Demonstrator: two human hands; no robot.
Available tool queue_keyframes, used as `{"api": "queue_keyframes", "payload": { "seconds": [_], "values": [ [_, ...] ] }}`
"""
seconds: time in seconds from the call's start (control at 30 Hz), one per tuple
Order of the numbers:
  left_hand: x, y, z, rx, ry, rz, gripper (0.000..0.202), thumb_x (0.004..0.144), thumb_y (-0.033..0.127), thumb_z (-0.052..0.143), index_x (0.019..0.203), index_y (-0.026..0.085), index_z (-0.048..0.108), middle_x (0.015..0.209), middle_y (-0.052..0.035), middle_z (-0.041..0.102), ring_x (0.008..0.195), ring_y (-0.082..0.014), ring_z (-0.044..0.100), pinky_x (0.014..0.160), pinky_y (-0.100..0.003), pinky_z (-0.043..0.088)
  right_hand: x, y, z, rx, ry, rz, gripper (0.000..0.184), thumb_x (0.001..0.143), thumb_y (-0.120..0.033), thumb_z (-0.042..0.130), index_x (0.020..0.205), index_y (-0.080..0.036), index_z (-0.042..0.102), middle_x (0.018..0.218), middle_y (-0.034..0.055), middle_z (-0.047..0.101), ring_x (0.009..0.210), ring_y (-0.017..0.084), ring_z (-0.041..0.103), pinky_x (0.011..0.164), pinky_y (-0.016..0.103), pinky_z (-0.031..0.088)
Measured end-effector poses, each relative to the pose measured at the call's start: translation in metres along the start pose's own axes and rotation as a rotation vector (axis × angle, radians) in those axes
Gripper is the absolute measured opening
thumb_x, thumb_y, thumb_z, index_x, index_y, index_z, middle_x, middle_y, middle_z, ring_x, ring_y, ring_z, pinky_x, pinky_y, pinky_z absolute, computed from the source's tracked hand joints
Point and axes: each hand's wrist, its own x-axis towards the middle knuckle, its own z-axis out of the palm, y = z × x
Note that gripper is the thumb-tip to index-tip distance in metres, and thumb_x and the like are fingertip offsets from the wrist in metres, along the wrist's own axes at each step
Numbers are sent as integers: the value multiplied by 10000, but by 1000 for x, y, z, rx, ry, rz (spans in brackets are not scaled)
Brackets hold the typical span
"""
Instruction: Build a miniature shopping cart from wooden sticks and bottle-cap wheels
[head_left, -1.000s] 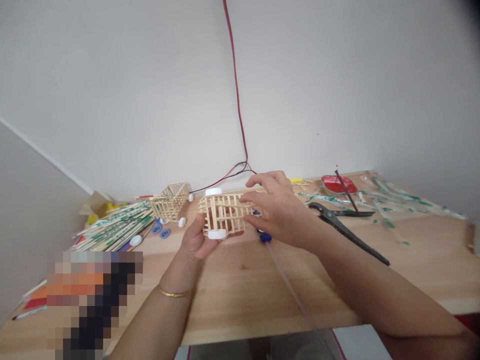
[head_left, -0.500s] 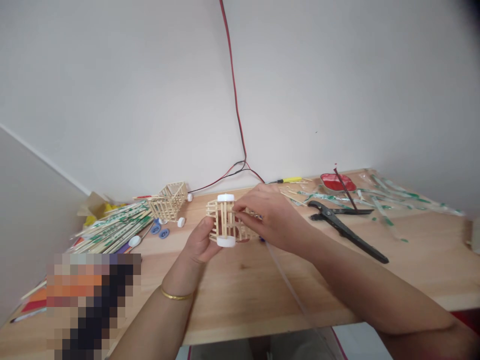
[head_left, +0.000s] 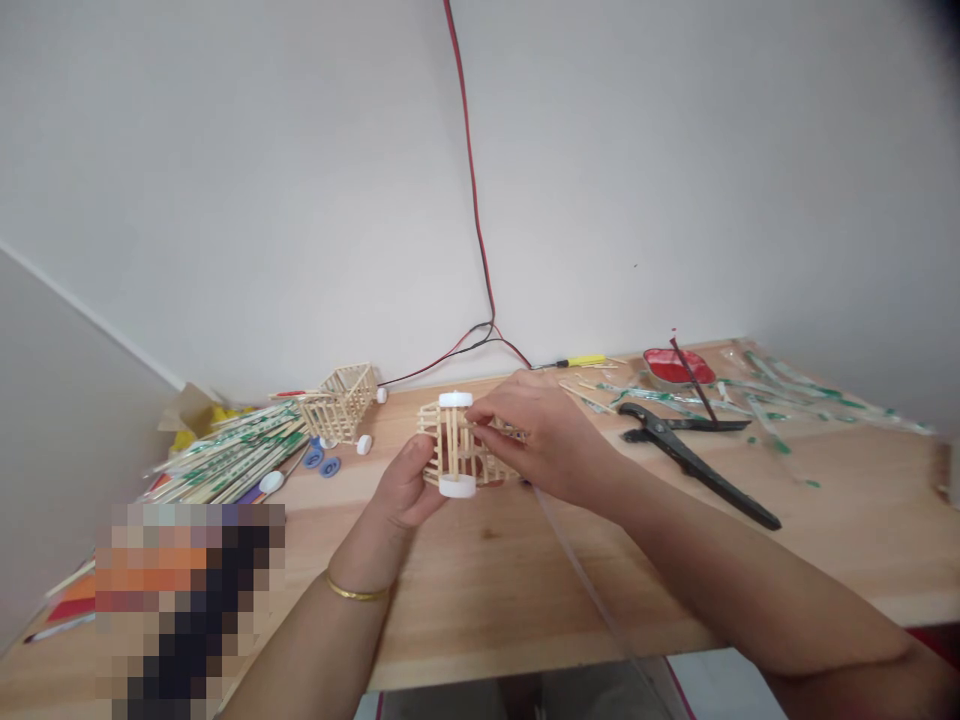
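Observation:
A small cage-like frame of thin wooden sticks (head_left: 459, 452) with white round caps at top and bottom is held over the wooden table (head_left: 480, 570). My left hand (head_left: 399, 492) grips its near left side from below, thumb against the sticks. My right hand (head_left: 541, 438) is closed on the frame's right side, fingertips pinching the sticks. A gold bangle sits on my left wrist.
A second stick frame with white wheels (head_left: 342, 400) stands at the back left beside a pile of wrapped chopsticks (head_left: 225, 458) and blue caps (head_left: 321, 462). Black scissors (head_left: 694, 450), a red dish (head_left: 672, 364), torn wrappers and a red-black cable (head_left: 480, 250) lie further right.
The frame has been turned in my hands so its capped end faces me, and my right hand has shifted from resting over it to pinching its right side.

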Motion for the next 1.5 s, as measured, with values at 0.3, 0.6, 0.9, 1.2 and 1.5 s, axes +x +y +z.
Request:
{"api": "queue_keyframes", "payload": {
  "seconds": [0.3, 0.6, 0.9, 1.2, 1.5],
  "values": [
    [-1, 1, 0, -7, -9, -12, 475, 671, 534, 757, 967, 171, 681, 989, -118, 726, 1138, -370, 598, 966, -562, 466, 0, 0, -1, -31, -16, -21, 147, 925, -224, 516, 929, -179, 656, 901, 53, 707, 843, 189, 568, 787, 341, 357],
    [-1, 2, 0, -32, 8, -11, 445, 689, 480, 760, 987, 158, 683, 934, -93, 731, 1059, -330, 640, 976, -526, 467, -1, 4, 1, -35, -16, -20, 116, 911, -211, 545, 935, -183, 655, 898, 40, 707, 847, 186, 575, 784, 330, 358],
    [-2, -2, -11, -124, -6, -61, 457, 745, 486, 717, 1068, 166, 667, 960, -77, 733, 930, -273, 684, 959, -543, 474, -1, 3, -1, -66, -12, 2, 93, 879, -226, 597, 934, -184, 658, 920, 50, 716, 865, 201, 594, 795, 340, 358],
    [-1, 2, -4, -104, 3, -46, 434, 741, 458, 730, 1062, 171, 676, 962, -73, 735, 943, -268, 682, 970, -543, 474, 0, 5, -3, -53, -19, 24, 90, 888, -232, 589, 918, -190, 664, 920, 36, 720, 865, 200, 600, 799, 339, 355],
    [2, 4, 0, -121, 47, -19, 423, 750, 477, 723, 1039, 171, 676, 955, -77, 738, 1011, -294, 666, 973, -593, 461, 2, 4, -8, -113, -18, 74, 104, 885, -264, 597, 905, -196, 672, 906, 26, 722, 870, 207, 603, 796, 342, 344]
  ]
}}
